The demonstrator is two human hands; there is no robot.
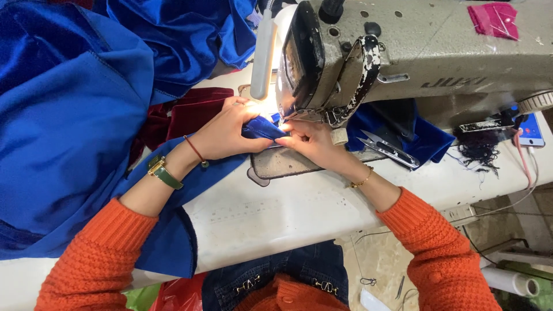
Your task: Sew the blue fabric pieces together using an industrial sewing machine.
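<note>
Here, the fingertips of both hands are meeting at the presser-foot area of the industrial sewing machine (438, 52), under the bright glare of its work lamp (262, 57). The left hand (227, 135) is closing its fingers over a folded edge of blue velvet fabric (262, 128), pinching it flat against the machine bed. The right hand (311, 141) is pressing its thumb and forefinger onto the same fold just beside the needle; the glare is hiding the needle itself and the exact contact. The fold is lying directly between the two hands, while the bulk of the blue garment (69, 126) is spreading away to the left across the white table (288, 213), with a piece of dark red velvet (184, 112) lying beneath it. To do this step well, judging from the hold, both hands should be keeping the fold aligned and taut, fingertips staying clear of the needle path, and the heavy cloth at the left being supported so it is not dragging the seam. A pair of thread snips (386, 147) is resting to the right of the right hand, near more blue cloth.
</note>
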